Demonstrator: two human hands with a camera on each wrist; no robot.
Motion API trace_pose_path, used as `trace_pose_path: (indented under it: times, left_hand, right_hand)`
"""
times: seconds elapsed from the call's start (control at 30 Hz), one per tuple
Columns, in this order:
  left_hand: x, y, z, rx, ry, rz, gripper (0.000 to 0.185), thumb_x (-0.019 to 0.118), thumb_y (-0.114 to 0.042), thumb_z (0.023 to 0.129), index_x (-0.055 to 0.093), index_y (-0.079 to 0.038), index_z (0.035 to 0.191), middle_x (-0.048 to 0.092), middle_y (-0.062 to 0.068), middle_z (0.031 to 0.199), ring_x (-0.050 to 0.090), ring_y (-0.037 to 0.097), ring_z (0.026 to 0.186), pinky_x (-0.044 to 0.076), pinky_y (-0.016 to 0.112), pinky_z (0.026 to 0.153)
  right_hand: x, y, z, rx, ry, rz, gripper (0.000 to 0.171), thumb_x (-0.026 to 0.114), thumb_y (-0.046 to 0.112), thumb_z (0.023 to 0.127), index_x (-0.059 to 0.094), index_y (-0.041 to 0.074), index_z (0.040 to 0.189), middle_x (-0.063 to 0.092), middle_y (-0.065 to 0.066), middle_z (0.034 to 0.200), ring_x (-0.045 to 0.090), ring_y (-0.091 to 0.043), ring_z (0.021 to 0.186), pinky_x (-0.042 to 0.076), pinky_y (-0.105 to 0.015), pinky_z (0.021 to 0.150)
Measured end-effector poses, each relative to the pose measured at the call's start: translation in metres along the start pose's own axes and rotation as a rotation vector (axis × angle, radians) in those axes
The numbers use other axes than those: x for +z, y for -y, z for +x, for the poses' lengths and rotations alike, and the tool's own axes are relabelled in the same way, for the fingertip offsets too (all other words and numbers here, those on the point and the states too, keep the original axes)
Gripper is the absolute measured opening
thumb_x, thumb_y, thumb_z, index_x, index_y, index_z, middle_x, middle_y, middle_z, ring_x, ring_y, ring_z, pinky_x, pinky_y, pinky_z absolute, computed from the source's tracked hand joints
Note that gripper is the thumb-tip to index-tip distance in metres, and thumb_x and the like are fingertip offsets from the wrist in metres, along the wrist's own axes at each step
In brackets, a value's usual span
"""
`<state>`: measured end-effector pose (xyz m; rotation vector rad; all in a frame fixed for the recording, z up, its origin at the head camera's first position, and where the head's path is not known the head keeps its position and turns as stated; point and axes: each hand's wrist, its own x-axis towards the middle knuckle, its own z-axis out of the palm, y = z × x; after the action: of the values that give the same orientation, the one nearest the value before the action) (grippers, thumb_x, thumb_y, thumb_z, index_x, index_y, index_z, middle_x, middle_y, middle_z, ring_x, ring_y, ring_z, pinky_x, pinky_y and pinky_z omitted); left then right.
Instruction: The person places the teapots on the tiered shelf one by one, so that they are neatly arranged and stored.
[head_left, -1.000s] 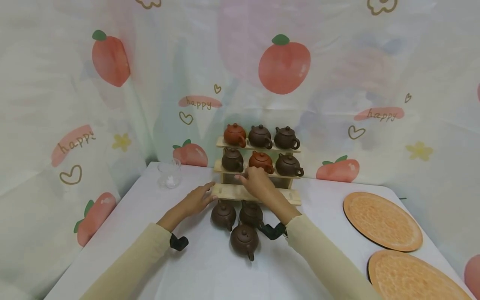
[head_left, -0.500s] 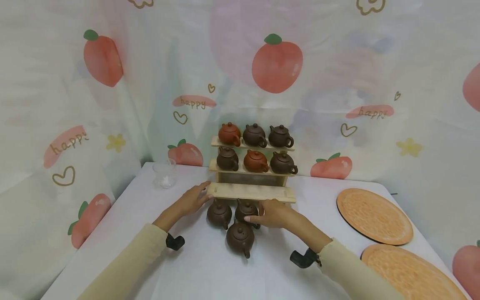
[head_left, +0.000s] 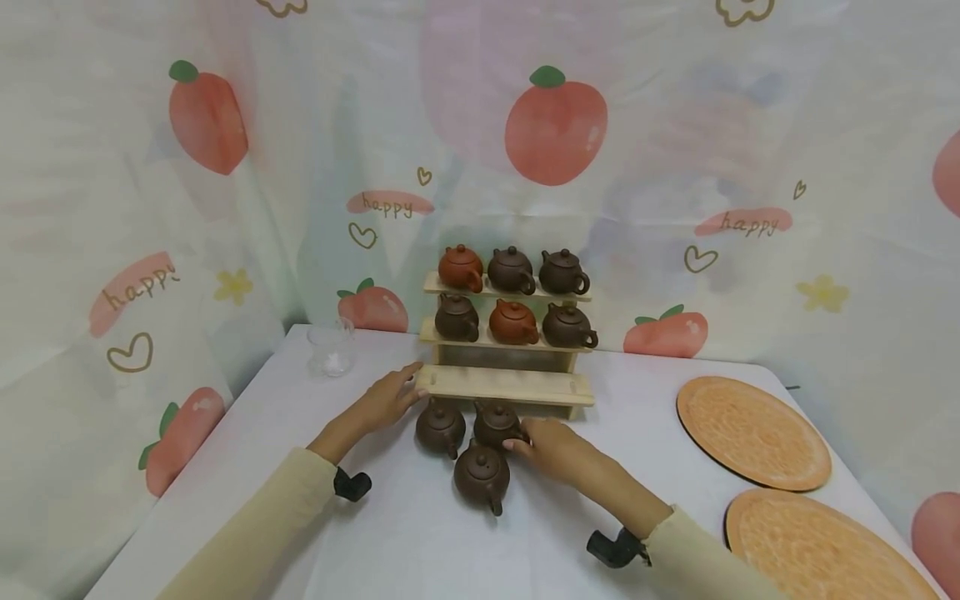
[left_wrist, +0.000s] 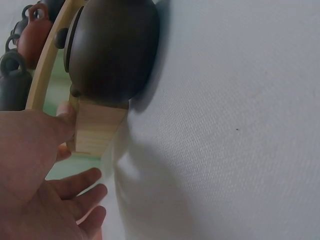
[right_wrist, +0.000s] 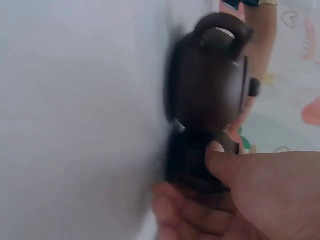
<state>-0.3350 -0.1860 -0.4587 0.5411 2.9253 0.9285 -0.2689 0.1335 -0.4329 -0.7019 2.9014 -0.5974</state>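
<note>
Three dark teapots sit on the white table [head_left: 420,533] in front of the wooden rack [head_left: 504,385], and our right hand [head_left: 551,446] now wraps its fingers and thumb round the rear right teapot [head_left: 497,422], the one just below the rack's lowest shelf. Half a second ago that hand lay a little higher, beside the pot; a second ago it was up at the middle shelf by the reddish teapot [head_left: 513,322]. From the right wrist we see the thumb [right_wrist: 220,155] pressed on the pot's side, with the front teapot [head_left: 482,473] just beyond it. Our left hand [head_left: 386,400] has not moved: its fingers lie straight and relaxed against the left end of the lowest shelf, beside the rear left teapot [head_left: 439,425]. Six pots still stand on the upper shelves.
</note>
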Motion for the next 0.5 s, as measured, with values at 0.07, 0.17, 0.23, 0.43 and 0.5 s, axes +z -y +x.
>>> trace_pose_path:
  times: [0.07,0.17,0.23,0.43,0.5]
  left_hand:
    - [0.0,-0.001,0.0,-0.003,0.0,-0.005,0.059,0.055,-0.026,0.112,0.036,0.001,0.161,0.049,0.035,0.152,0.046,0.051,0.144,0.038,0.064,0.118]
    - [0.0,-0.002,0.0,-0.003,0.0,-0.01,0.059,0.055,-0.026,0.112,0.036,0.001,0.161,0.049,0.035,0.152,0.046,0.051,0.144,0.038,0.064,0.118]
    - [0.001,-0.002,-0.001,-0.001,-0.001,-0.009,0.059,0.055,-0.025,0.112,0.036,0.002,0.16,0.05,0.036,0.151,0.046,0.051,0.144,0.038,0.064,0.117]
    - [0.001,-0.002,-0.001,-0.01,0.001,-0.005,0.059,0.054,-0.026,0.112,0.035,0.001,0.161,0.051,0.035,0.15,0.047,0.051,0.143,0.038,0.064,0.117]
    - [0.0,-0.003,-0.002,-0.011,0.004,-0.006,0.059,0.054,-0.026,0.112,0.035,0.001,0.161,0.051,0.035,0.15,0.047,0.051,0.143,0.038,0.065,0.117]
  right_hand:
    - [0.004,-0.001,-0.001,-0.004,-0.019,-0.001,0.026,0.069,0.029,0.104,0.062,0.009,0.088,0.057,0.0,0.073,0.056,-0.017,0.071,0.049,-0.039,0.068]
    - [0.009,-0.003,-0.004,-0.014,-0.054,-0.01,0.022,0.07,0.025,0.102,0.063,0.008,0.091,0.061,-0.001,0.074,0.059,-0.018,0.072,0.05,-0.042,0.067]
    - [0.012,-0.004,-0.005,-0.011,-0.067,-0.014,0.02,0.07,0.024,0.102,0.064,0.007,0.093,0.061,-0.002,0.074,0.06,-0.018,0.072,0.051,-0.042,0.066]
    - [0.011,-0.008,-0.015,-0.015,-0.093,-0.033,0.017,0.07,0.021,0.103,0.065,0.008,0.093,0.061,-0.002,0.073,0.061,-0.018,0.072,0.051,-0.041,0.066]
    - [0.009,-0.01,-0.021,-0.014,-0.101,-0.039,0.017,0.07,0.021,0.102,0.063,0.01,0.091,0.06,-0.001,0.072,0.059,-0.017,0.071,0.05,-0.04,0.065]
